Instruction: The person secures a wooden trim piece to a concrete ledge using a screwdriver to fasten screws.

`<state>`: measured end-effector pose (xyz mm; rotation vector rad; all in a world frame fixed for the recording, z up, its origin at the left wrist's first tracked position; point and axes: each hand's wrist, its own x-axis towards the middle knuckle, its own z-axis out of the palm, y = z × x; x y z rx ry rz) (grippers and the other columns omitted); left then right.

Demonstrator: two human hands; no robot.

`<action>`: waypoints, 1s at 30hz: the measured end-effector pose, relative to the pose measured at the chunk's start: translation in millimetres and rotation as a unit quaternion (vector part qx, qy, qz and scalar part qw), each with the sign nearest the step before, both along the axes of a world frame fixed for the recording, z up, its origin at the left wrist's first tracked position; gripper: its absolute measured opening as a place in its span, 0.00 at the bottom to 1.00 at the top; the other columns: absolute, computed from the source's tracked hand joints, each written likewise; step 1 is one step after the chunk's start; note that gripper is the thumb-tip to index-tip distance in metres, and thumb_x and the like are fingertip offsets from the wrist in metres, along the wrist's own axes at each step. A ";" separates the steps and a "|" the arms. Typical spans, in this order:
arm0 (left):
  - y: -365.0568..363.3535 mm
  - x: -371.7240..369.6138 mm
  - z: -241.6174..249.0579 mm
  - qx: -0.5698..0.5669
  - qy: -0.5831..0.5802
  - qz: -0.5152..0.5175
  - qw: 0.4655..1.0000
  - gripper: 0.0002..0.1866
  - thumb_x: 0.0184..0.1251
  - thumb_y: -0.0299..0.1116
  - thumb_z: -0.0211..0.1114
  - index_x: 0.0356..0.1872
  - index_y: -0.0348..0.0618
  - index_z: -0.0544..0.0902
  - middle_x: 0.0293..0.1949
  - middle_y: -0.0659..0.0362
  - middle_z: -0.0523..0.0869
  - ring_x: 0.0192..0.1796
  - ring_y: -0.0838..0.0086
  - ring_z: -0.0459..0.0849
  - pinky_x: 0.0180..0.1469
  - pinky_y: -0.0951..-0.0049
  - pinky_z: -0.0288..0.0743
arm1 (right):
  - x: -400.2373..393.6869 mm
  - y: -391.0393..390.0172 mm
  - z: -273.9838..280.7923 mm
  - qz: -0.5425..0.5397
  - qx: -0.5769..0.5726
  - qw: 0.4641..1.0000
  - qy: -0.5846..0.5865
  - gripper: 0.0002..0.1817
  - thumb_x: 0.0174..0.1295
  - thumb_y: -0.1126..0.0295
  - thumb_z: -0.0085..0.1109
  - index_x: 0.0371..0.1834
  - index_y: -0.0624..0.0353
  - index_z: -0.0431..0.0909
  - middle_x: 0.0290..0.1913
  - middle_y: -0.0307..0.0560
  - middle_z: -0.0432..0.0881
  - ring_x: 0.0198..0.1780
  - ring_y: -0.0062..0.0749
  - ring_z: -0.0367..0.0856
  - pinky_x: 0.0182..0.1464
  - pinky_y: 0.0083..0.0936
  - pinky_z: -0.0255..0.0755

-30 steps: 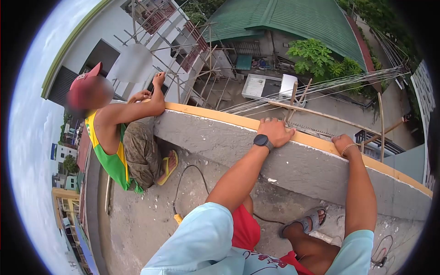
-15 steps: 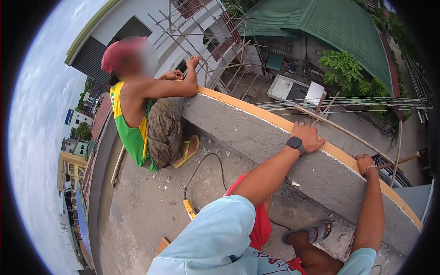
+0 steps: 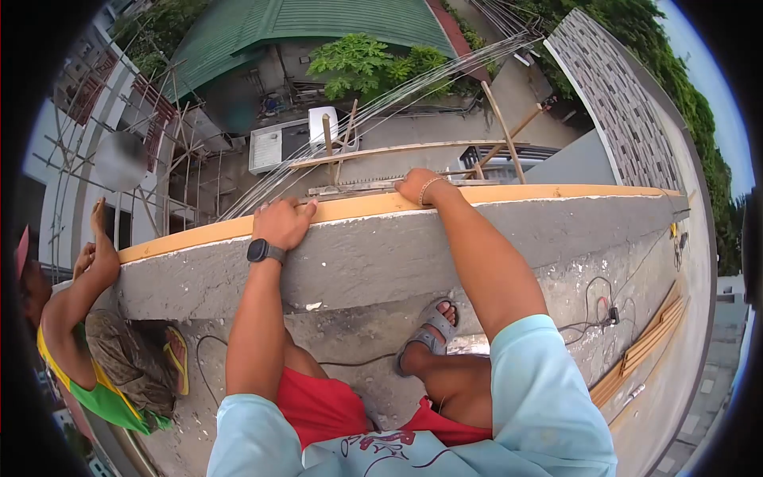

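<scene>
High on a rooftop, a person leans over a concrete parapet [image 3: 445,246], the left hand [image 3: 284,222] spread flat on its orange-painted top edge [image 3: 556,192] and the right hand [image 3: 419,185] curled over that edge, holding nothing else. A slip of either palm could pitch the body toward the yard beyond the parapet. At the parapet's left end a co-worker [image 3: 87,334] also grips the top. No containers show.

We are up high on a bare concrete roof [image 3: 262,381] at a building site. A rough low wall [image 3: 556,230] edges it, and poles of scaffolding [image 3: 151,151] and other rooftops [image 3: 318,24] show far below us.
</scene>
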<state>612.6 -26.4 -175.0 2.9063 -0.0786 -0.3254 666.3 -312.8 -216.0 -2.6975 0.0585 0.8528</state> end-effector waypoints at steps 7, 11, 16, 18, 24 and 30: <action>2.1 1.9 -3.6 0.009 0.018 0.010 1.000 0.31 0.65 0.60 0.50 0.47 0.41 0.84 0.47 0.41 0.83 0.52 0.48 0.80 0.59 0.52 0.66 | -6.3 6.8 12.9 -0.013 0.007 1.000 -0.008 0.29 0.63 0.49 0.46 0.52 0.62 0.80 0.58 0.59 0.78 0.61 0.50 0.75 0.64 0.40 0.65; 2.3 2.7 -1.6 0.007 0.031 0.007 0.999 0.31 0.65 0.60 0.50 0.46 0.42 0.84 0.47 0.42 0.83 0.52 0.48 0.80 0.59 0.53 0.67 | -7.0 6.7 15.6 -0.012 0.010 1.000 -0.003 0.28 0.62 0.50 0.46 0.52 0.62 0.81 0.58 0.59 0.78 0.61 0.50 0.75 0.64 0.40 0.65; 3.4 1.1 -7.1 -0.031 -0.013 0.017 0.999 0.30 0.65 0.60 0.51 0.46 0.41 0.84 0.47 0.43 0.84 0.53 0.48 0.80 0.58 0.52 0.68 | -7.9 7.6 20.5 -0.018 0.018 1.000 0.005 0.27 0.61 0.51 0.46 0.52 0.62 0.81 0.58 0.59 0.78 0.61 0.50 0.75 0.64 0.38 0.66; 2.5 1.7 -3.9 -0.029 -0.003 0.017 0.999 0.30 0.65 0.59 0.51 0.46 0.41 0.84 0.47 0.43 0.84 0.52 0.48 0.80 0.58 0.53 0.68 | -7.7 7.0 21.5 -0.017 0.017 1.000 0.008 0.27 0.62 0.51 0.46 0.52 0.62 0.81 0.58 0.59 0.78 0.61 0.50 0.75 0.64 0.38 0.66; 2.6 1.5 -4.3 -0.002 0.001 0.009 1.000 0.29 0.65 0.59 0.52 0.45 0.41 0.85 0.46 0.42 0.84 0.51 0.48 0.81 0.56 0.54 0.71 | -8.1 8.2 22.2 -0.015 0.007 1.000 0.011 0.26 0.62 0.54 0.45 0.54 0.60 0.80 0.60 0.55 0.77 0.62 0.47 0.75 0.63 0.38 0.67; 0.0 2.3 0.7 -0.003 0.018 0.013 1.000 0.29 0.66 0.59 0.51 0.45 0.42 0.85 0.46 0.42 0.84 0.52 0.48 0.80 0.56 0.53 0.70 | -11.2 9.4 33.1 -0.008 -0.007 1.000 0.021 0.24 0.62 0.56 0.45 0.55 0.57 0.80 0.61 0.51 0.77 0.62 0.44 0.75 0.63 0.38 0.67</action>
